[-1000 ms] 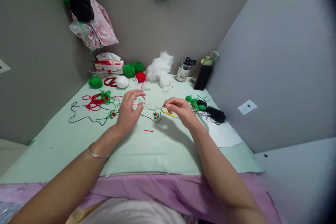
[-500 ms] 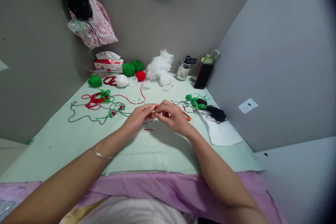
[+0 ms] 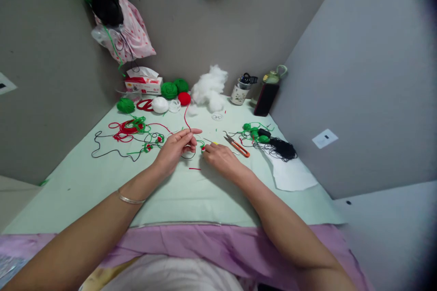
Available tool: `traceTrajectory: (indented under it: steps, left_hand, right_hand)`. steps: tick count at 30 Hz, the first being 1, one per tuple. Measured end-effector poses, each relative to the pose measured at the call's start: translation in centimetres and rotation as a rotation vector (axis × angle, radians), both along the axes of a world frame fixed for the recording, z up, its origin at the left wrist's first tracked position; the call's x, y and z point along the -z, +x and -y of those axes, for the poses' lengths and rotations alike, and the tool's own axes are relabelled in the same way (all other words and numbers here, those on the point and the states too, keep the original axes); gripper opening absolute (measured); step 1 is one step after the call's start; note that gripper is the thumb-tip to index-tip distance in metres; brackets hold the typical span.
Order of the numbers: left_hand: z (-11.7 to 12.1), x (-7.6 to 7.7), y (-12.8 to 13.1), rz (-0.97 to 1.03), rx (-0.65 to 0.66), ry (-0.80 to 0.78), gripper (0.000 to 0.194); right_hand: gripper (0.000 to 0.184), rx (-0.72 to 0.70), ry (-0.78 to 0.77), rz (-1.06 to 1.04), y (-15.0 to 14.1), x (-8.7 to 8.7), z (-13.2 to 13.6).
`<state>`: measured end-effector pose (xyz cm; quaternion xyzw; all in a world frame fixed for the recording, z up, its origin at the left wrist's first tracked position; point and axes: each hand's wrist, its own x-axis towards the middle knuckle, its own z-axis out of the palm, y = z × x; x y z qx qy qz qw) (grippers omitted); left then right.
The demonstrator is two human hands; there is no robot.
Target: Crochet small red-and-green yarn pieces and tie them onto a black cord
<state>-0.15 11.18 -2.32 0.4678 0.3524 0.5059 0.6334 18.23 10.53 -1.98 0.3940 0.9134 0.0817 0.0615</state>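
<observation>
My left hand [image 3: 177, 148] is closed in a pinch over the middle of the table, and a strand of black yarn [image 3: 189, 158] loops below its fingertips. Just to the right, my right hand [image 3: 222, 159] reaches down with its fingertips on a small red, white and green crocheted piece [image 3: 203, 149]. Behind the right knuckles a yellow-handled crochet hook [image 3: 215, 143] lies partly covered. Orange thread snips [image 3: 241, 148] rest to the right of that hand. Two similar small crocheted pieces [image 3: 160, 138] lie left of my left hand among tangled yarn.
Red and green yarn [image 3: 128, 128] is tangled at left. Yarn balls [image 3: 160, 105], a tissue box [image 3: 144, 85], white stuffing [image 3: 210, 88], a cup [image 3: 239, 93] and a phone [image 3: 266, 99] against a bottle line the back. Black yarn [image 3: 283, 149] and white paper [image 3: 290, 175] lie right.
My hands came together over the table, then parted again. The right hand has lowered onto the small crocheted piece, and the left hand has gone from spread fingers to a pinch.
</observation>
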Motion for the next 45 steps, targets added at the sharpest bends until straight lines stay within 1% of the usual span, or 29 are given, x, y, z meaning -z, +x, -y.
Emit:
traceTrajectory:
  steps: [4,7,12,16,21,25,26,27,28,30,31,32,34,36,39,41,45]
  left_hand:
    - [0.1,0.3,0.2,-0.113,0.034,0.085,0.033]
    - [0.0,0.4,0.1,-0.169,0.015,0.120,0.031]
    - [-0.1,0.7,0.0,-0.178,-0.010,0.125,0.029]
    - [-0.2,0.9,0.0,-0.177,0.000,0.137,0.029]
    - [-0.4,1.1,0.2,-0.181,0.009,0.133,0.030]
    - [-0.2,0.9,0.1,-0.199,-0.008,0.123,0.029]
    - [-0.2,0.8,0.1,-0.214,-0.016,0.126,0.029]
    - [-0.2,0.7,0.1,-0.235,-0.023,0.132,0.029]
    - [-0.1,0.6,0.1,-0.259,-0.027,0.142,0.028]
    - [0.0,0.6,0.1,-0.305,-0.031,0.164,0.029]
    - [0.0,0.7,0.1,-0.326,-0.029,0.175,0.029]
    - [0.0,0.7,0.2,-0.342,-0.025,0.182,0.029]
    - [0.1,0.9,0.3,-0.360,-0.008,0.185,0.030]
    - [0.2,1.1,0.5,-0.353,0.021,0.176,0.030]
    - [0.4,1.3,0.7,-0.321,0.086,0.164,0.031]
    - [0.4,1.4,0.8,-0.307,0.113,0.155,0.032]
    - [0.4,1.3,0.8,-0.289,0.109,0.136,0.032]
  right_hand:
    - [0.024,0.001,0.016,0.011,-0.4,0.3,0.0]
    - [0.024,0.047,0.018,-0.005,0.0,0.5,-0.1]
    - [0.021,0.079,0.005,-0.012,0.6,-0.2,-0.1]
    - [0.024,0.050,-0.034,0.005,-0.1,-0.7,0.4]
    - [0.030,0.045,-0.044,-0.028,-1.6,-0.3,0.6]
    - [0.026,0.066,-0.043,-0.094,-0.9,-0.1,0.3]
    - [0.023,0.086,-0.060,-0.158,-0.5,-0.3,0.2]
    - [0.019,0.119,-0.098,-0.271,0.0,-0.4,0.0]
    - [0.016,0.164,-0.162,-0.439,0.4,-0.6,-0.1]
    - [0.009,0.244,-0.363,-0.897,1.2,-1.0,-0.5]
    - [0.007,0.262,-0.477,-1.127,1.4,-1.1,-0.6]
    - [0.008,0.262,-0.580,-1.310,1.5,-1.3,-0.8]
    - [0.013,0.244,-0.724,-1.545,1.4,-1.4,-0.9]
    - [0.013,0.238,-0.761,-1.638,1.1,-1.5,-0.8]
    - [0.009,0.244,-0.679,-1.685,0.7,-1.4,-0.6]
    - [0.008,0.250,-0.636,-1.682,0.6,-1.4,-0.5]
    - [0.008,0.244,-0.637,-1.623,0.7,-1.3,-0.7]
